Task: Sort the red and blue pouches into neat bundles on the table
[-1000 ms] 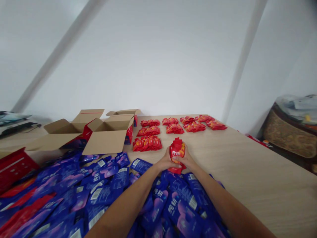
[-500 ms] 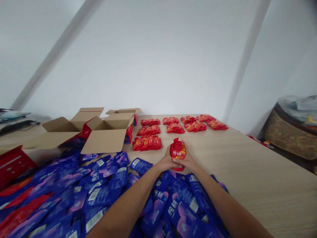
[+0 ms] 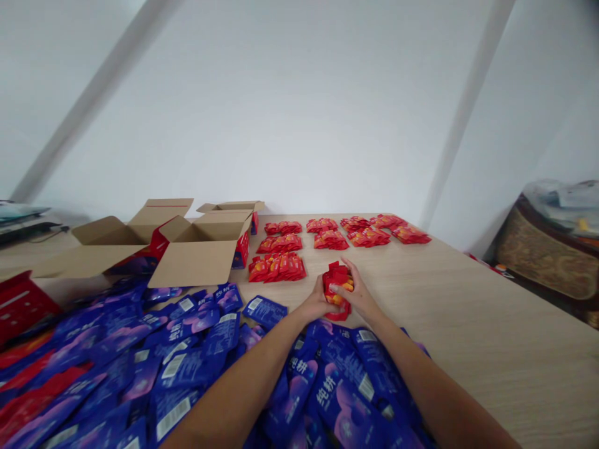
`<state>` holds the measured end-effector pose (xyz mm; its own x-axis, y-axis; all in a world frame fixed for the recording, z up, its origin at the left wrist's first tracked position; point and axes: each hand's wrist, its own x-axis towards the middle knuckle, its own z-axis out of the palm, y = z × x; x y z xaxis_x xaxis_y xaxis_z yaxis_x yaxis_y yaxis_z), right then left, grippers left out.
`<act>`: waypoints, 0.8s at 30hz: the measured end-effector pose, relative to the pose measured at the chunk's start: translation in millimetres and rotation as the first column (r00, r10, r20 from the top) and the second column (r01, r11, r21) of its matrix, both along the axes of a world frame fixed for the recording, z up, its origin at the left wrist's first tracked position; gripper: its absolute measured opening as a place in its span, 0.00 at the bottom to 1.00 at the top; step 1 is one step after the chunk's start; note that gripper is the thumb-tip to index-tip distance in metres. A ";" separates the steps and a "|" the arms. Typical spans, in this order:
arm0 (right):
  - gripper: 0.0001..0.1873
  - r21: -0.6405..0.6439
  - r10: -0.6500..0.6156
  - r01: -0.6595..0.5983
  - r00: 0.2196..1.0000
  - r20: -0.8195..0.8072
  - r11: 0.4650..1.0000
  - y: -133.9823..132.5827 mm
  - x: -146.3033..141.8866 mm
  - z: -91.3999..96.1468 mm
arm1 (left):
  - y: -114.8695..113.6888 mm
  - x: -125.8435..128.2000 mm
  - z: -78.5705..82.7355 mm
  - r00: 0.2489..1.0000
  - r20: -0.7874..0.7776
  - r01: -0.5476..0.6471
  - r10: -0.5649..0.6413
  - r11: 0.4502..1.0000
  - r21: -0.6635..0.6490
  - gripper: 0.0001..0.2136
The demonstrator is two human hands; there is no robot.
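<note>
Between my two hands is a small stack of red pouches (image 3: pixel 337 288) with orange print, held just above or on the table beyond the blue pouches. My left hand (image 3: pixel 319 302) grips the stack from its left side. On the right side, my right hand (image 3: pixel 359 293) is closed around it, with fingers across the front and top. Whether the stack's lower end touches the table I cannot tell. Many blue pouches (image 3: pixel 346 399) lie in a loose heap under my forearms and off to the left.
Bundles of red pouches (image 3: pixel 277 267) lie in rows at the back of the wooden table (image 3: pixel 472 312). Open cardboard boxes (image 3: pixel 194 259) stand at the left. More red pouches (image 3: pixel 42 390) show at the lower left. A patterned chair (image 3: pixel 538 255) is beyond the right edge.
The red stack has turned slightly between my hands, and its front print shows less. My right hand's fingers have lifted and shifted on it. The camera view has moved a little.
</note>
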<state>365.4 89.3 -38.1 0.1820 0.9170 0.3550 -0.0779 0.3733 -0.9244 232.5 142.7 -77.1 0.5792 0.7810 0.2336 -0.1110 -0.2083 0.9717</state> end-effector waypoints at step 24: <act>0.20 0.181 -0.359 0.317 0.886 0.295 0.931 10.9 2.2 -4.3 | 2.4 9.1 -4.4 1.000 0.018 0.007 -0.004 0.990 -0.139 0.39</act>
<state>367.5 100.2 -42.5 0.3313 0.7644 0.5531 0.3633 0.4376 -0.8225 241.6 145.1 -81.5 0.5805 0.8033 0.1333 -0.1288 -0.0710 0.9891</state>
